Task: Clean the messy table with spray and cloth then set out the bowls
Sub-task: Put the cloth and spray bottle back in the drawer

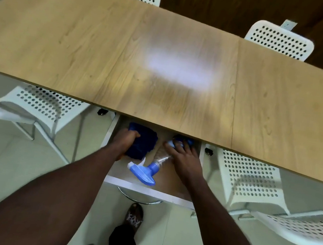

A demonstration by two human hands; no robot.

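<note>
Below the near edge of the wooden table, an open white drawer holds a spray bottle lying on its side between the left hand, which grips a dark blue cloth, and the right hand, its fingers spread over a blue thing at the far right.

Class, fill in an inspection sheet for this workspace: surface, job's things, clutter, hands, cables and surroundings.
Surface: wooden tabletop, pale glare patch at its middle.
Job's things: dark blue cloth and spray bottle, the bottle on its side, both in the open drawer under the table; no bowls seen.
Clutter: nothing seen.
Hands: left hand grips the cloth; right hand lies over the bottle's far end, grip unclear.
Cables: nothing seen.
Surroundings: white perforated chairs around the table; pale floor.
</note>
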